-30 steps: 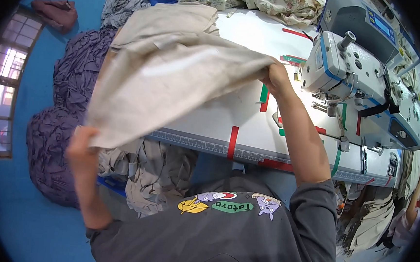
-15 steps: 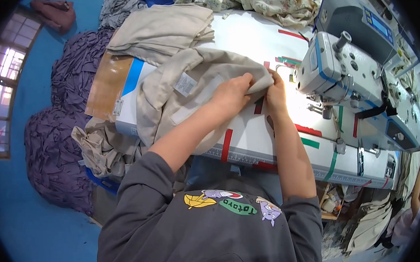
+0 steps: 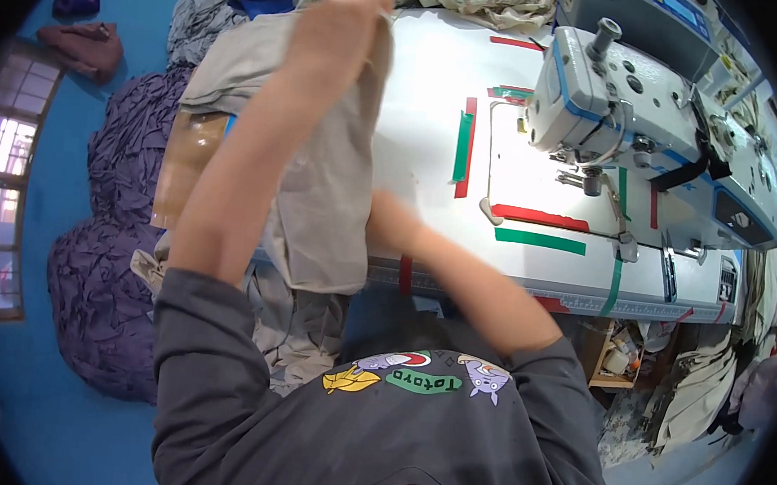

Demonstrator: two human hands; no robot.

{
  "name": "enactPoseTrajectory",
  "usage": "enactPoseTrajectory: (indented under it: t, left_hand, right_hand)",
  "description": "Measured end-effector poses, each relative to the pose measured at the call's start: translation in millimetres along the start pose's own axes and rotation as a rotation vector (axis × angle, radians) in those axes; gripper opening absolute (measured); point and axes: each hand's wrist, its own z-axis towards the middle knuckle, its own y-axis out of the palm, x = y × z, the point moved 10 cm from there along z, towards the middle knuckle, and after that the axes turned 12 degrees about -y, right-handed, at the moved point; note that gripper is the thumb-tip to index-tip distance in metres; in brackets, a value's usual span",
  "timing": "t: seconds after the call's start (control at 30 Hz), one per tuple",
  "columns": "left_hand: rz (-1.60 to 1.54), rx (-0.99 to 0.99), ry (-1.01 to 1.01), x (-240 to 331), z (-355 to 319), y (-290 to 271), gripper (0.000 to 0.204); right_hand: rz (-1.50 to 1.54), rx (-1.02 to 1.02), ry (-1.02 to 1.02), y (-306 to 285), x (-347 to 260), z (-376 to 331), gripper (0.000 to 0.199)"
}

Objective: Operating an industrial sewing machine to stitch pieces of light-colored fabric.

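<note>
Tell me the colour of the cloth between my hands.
Beige; the cloth shows best in the head view.

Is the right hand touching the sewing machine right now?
Apart: the head view shows white tabletop between the right hand and the sewing machine.

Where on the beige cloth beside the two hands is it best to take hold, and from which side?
Probably at the lower right corner of the beige cloth, coming from the wearer's side: its lower edge appears to reach past the table front, so thumb and fingers could pinch both faces. The blurred right hand is beside its right edge.
</note>
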Motion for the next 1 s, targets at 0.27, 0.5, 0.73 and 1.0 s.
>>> enactPoseTrajectory:
  t: [0.27, 0.5, 0.73, 1.0]
  left_hand:
    - [-0.277, -0.327, 0.228, 43, -86, 197, 0.016]
    - [-0.435, -0.365, 0.292, 93, -91, 186, 0.019]
    - [-0.274, -0.320, 0.164, 89, -79, 201, 0.016]
    - [-0.477, -0.229, 0.049, 85, -34, 202, 0.020]
  right_hand:
    - [0.794, -0.177, 0.612, -40, -21, -236, 0.043]
    - [-0.058, 0.037, 0.308, -178, -16, -215, 0.017]
    - [-0.642, -0.075, -0.180, -193, 11, -162, 0.035]
    - [-0.577, 0.128, 0.035, -209, 43, -172, 0.029]
